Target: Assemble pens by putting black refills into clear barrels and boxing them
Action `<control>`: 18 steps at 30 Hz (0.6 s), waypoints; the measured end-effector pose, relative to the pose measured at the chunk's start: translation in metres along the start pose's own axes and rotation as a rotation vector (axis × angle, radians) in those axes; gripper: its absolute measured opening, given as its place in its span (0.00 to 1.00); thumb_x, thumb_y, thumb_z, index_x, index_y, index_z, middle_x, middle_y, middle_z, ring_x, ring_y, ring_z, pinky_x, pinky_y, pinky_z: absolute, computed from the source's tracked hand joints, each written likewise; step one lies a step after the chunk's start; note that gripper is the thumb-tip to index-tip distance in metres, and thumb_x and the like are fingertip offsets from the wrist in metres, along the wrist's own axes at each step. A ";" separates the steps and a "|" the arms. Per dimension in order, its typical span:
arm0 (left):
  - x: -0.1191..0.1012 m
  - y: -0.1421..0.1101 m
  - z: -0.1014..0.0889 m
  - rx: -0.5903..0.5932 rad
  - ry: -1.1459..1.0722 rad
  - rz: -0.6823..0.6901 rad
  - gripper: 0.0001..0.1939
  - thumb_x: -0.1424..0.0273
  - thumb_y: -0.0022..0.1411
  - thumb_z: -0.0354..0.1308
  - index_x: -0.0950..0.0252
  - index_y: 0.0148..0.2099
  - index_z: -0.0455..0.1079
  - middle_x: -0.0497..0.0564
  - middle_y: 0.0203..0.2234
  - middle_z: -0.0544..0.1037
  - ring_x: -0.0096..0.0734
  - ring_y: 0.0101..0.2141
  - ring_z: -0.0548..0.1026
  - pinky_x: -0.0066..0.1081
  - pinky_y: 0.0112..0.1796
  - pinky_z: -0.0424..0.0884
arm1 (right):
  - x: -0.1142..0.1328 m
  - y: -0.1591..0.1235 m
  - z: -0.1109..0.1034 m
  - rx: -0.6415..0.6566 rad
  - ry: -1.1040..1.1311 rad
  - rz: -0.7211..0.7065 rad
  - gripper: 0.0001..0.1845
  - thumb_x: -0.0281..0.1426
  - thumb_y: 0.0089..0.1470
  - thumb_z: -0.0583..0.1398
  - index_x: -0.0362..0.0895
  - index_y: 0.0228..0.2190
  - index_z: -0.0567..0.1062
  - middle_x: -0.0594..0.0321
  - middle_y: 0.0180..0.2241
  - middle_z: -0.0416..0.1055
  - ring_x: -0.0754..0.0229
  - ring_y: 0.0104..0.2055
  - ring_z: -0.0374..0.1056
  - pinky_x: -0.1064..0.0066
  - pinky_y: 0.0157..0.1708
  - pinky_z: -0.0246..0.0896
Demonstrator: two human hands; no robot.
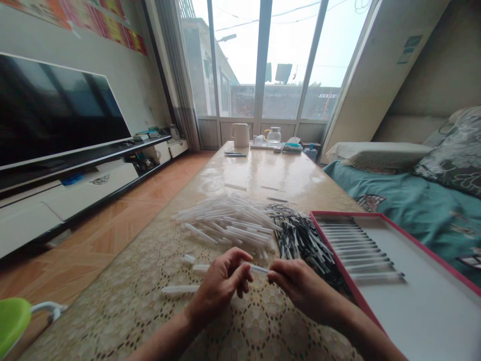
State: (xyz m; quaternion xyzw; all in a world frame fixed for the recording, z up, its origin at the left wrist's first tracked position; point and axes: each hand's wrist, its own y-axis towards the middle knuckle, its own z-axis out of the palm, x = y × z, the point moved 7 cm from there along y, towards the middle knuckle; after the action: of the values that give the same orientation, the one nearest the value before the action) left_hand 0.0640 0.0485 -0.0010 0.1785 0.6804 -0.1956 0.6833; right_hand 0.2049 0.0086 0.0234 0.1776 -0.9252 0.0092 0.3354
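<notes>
1. lace-patterned tablecloth [116, 306]: under everything you handle.
2. red-rimmed tray [432, 271], your right: dark-tipped pens [361, 250] side by side, probably for order.
3. white tubes [233, 220] heaped ahead; dark refills [304, 243] just right, seemingly sorted for reach.
4. your left hand [225, 276], right hand [296, 281]: each pinching an end.
5. slim pale rod [259, 268]: between them, likely two-ended for steadiness.

Free room above, tray rim [338, 258] rightward

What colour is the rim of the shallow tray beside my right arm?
Pinkish red; the tray's rim shows best in the head view.
</notes>
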 end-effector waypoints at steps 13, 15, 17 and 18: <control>-0.007 0.005 -0.031 -0.270 0.073 0.066 0.20 0.56 0.55 0.58 0.66 0.43 0.67 0.45 0.18 0.72 0.22 0.15 0.66 0.22 0.16 0.60 | -0.050 -0.067 -0.143 -0.245 -0.434 0.174 0.10 0.34 0.57 0.52 0.46 0.34 0.72 0.58 0.31 0.72 0.59 0.30 0.68 0.70 0.29 0.59; -0.007 0.006 -0.032 -0.277 0.047 0.060 0.20 0.56 0.54 0.58 0.66 0.43 0.67 0.45 0.18 0.72 0.22 0.15 0.66 0.22 0.16 0.60 | -0.081 -0.094 -0.147 -0.262 -0.586 0.242 0.09 0.32 0.54 0.54 0.46 0.30 0.74 0.57 0.31 0.71 0.58 0.30 0.68 0.69 0.30 0.58; -0.007 0.007 -0.033 -0.286 0.029 0.056 0.20 0.57 0.54 0.59 0.67 0.42 0.66 0.45 0.18 0.72 0.22 0.15 0.66 0.22 0.16 0.60 | -0.109 -0.116 -0.138 -0.207 -0.699 0.292 0.08 0.30 0.51 0.55 0.47 0.25 0.74 0.61 0.26 0.69 0.59 0.28 0.67 0.69 0.29 0.57; -0.007 0.007 -0.033 -0.291 0.023 0.056 0.20 0.57 0.54 0.59 0.67 0.42 0.66 0.45 0.18 0.71 0.22 0.15 0.65 0.22 0.16 0.60 | -0.119 -0.123 -0.133 -0.200 -0.738 0.306 0.08 0.29 0.49 0.57 0.48 0.22 0.73 0.62 0.24 0.68 0.60 0.26 0.66 0.71 0.28 0.56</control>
State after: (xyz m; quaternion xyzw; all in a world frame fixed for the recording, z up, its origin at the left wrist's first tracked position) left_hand 0.0391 0.0722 0.0056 0.0987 0.7042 -0.0740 0.6992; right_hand 0.4130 -0.0504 0.0398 -0.0041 -0.9954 -0.0952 -0.0084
